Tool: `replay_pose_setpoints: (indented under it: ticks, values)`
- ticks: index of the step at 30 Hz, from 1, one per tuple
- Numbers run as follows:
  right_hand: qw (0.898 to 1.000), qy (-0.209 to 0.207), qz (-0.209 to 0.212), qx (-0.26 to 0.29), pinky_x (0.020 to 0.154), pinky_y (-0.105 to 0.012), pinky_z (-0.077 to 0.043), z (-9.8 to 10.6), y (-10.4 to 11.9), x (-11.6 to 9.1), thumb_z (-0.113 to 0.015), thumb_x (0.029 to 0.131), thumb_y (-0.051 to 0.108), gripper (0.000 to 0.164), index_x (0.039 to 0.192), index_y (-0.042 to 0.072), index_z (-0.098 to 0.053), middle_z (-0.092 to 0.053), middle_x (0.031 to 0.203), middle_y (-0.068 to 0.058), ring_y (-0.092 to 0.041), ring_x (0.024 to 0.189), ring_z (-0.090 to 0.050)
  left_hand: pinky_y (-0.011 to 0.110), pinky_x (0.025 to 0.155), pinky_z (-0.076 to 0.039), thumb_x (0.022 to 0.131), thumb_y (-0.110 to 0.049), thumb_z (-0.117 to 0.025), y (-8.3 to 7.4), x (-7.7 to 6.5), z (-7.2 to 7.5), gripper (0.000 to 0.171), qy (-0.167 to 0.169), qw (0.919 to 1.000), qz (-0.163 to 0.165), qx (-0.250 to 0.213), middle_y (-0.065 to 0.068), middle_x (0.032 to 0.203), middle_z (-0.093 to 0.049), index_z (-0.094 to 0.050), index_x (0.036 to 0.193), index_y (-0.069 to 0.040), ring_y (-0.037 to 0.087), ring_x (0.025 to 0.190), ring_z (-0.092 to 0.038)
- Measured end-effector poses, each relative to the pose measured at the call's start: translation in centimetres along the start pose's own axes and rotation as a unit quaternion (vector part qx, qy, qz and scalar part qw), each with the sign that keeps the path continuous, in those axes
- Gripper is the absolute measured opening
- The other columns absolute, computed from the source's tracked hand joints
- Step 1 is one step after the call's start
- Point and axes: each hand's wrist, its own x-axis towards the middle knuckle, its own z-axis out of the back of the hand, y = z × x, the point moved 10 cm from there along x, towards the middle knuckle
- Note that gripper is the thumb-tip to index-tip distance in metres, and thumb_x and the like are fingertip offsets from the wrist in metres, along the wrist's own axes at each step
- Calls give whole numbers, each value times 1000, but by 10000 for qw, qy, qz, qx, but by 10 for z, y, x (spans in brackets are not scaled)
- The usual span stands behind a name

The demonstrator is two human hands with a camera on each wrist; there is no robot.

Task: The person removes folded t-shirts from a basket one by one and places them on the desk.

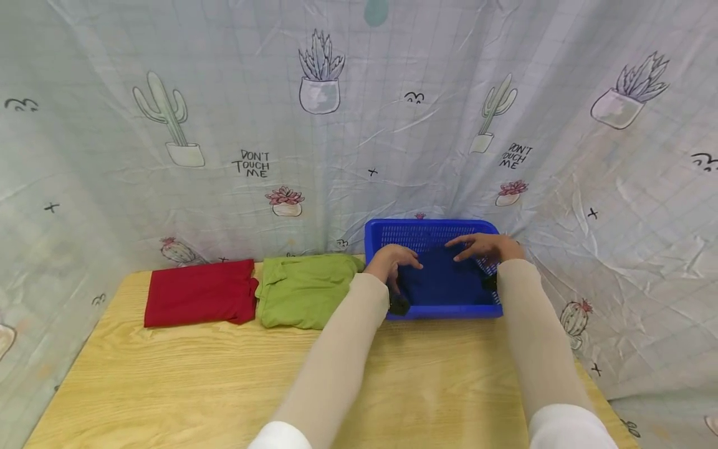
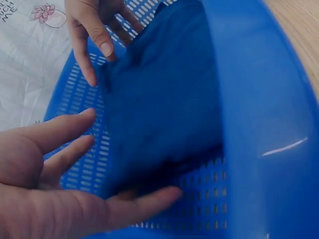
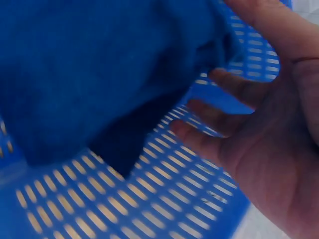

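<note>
A dark blue folded cloth (image 1: 440,280) lies inside a blue plastic basket (image 1: 443,312) with slotted walls. At the basket's left side is my left hand (image 1: 394,260), its fingers spread beside the cloth's edge; in the left wrist view the lower fingertips reach close along that edge. My right hand (image 1: 487,247) is over the right part of the basket. Its fingers are apart and extended toward the opposite edge of the cloth in the right wrist view, with a dark corner of fabric hanging below. Neither hand grips the cloth; whether fingertips touch it is hard to tell.
A green folded cloth (image 1: 308,290) lies just left of the basket, and a red folded cloth (image 1: 202,293) lies left of that. All stand on a wooden table (image 1: 185,380). A printed curtain (image 1: 348,156) hangs behind and along the sides.
</note>
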Motion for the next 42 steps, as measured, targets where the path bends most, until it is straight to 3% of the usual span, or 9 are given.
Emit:
replay_pose_setpoints:
  ticks: [6,10,14,19,24,31,35,39,42]
  values:
    - [9996,94,-249,30,88,-43,-48,-10,-13,6,-64,102,19,66,159,10,-33,-17,160,-24,-30,105,-45,51,103,-49,97,1,-65,6,18,5,57,-124,9965,-81,-824,16,166,-20,-51,151,-12,45,143,-35]
    - [9996,156,-158,154,69,-29,-43,-13,-11,6,-65,100,12,66,158,6,-34,-26,151,-23,-16,74,-38,32,80,-51,97,4,-65,4,26,7,51,-153,9972,-185,-705,14,167,-20,-57,146,-9,33,134,-44]
    - [9982,329,-75,505,88,-33,-47,-19,-11,8,-63,99,4,67,158,4,-31,-11,161,-26,-24,104,-48,34,90,-49,97,2,-65,-3,27,17,45,-483,9970,-595,-121,10,166,-27,-63,141,-10,28,144,-36]
    - [9960,226,10,867,116,-59,-29,-19,-17,15,-63,99,5,67,159,8,-33,6,167,-24,-47,148,-17,45,116,-35,95,3,-67,-12,25,30,51,-974,9891,-1060,304,8,165,-32,-64,141,-18,30,152,-26]
    - [9873,356,18,1551,116,-60,-29,-22,-24,24,-61,101,4,69,161,8,-27,-2,165,-25,-47,147,-23,30,89,-40,95,9,-61,-12,26,34,58,-972,9893,-1036,321,7,166,-28,-60,145,-21,26,148,-28]
    - [9937,177,-83,1103,100,-42,-46,-15,-31,27,-67,100,24,72,161,14,-30,2,168,-23,-42,146,-27,24,72,-32,98,5,-60,-12,30,32,44,-896,9919,-871,230,3,160,-42,-69,136,-17,13,126,-42]
    - [9942,160,-116,1059,64,-26,-42,-14,-34,33,-69,99,22,74,161,16,-31,1,167,-22,-22,89,-53,22,81,-38,97,-3,-67,-12,34,33,40,-828,9926,-860,214,3,161,-40,-70,134,-18,10,123,-47]
    - [9936,119,-160,1112,46,-25,-28,-14,-37,36,-69,97,14,73,161,17,-33,-2,166,-23,-11,50,-19,22,59,-34,97,-4,-69,-12,40,35,39,-847,9922,-855,311,4,162,-39,-72,131,-21,5,71,-34]
    - [9937,100,-86,1109,43,-24,-29,-14,-34,36,-68,98,12,71,161,19,-34,-12,165,-23,-8,46,-21,24,54,-28,97,-1,-66,-13,41,39,39,-974,9909,-815,435,4,161,-40,-73,129,-22,8,69,-27]
